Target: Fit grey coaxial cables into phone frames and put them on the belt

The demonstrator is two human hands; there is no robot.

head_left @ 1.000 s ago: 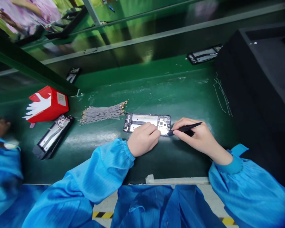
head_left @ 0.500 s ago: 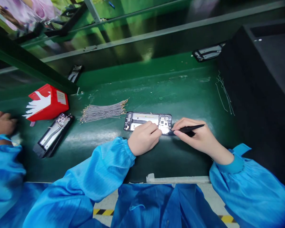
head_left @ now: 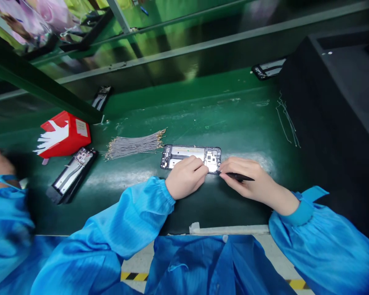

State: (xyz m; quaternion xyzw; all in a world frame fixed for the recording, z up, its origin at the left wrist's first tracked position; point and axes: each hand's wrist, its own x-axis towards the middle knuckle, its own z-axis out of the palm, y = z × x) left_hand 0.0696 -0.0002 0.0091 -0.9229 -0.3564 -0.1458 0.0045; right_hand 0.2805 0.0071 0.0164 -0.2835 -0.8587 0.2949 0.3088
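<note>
In the head view, the open phone [head_left: 190, 150] lay flat on the green bench [head_left: 209, 106], just right of the cables [head_left: 135, 144], and the left hand [head_left: 187, 178] rested half curled over its near edge; whether it gripped, I couldn't tell. The right hand [head_left: 249, 174] had its fingers closed around a slim black tool [head_left: 241, 177] by the phone's near right corner. Off to the left stood a red box [head_left: 75, 143] of white strips [head_left: 55, 135].
</note>
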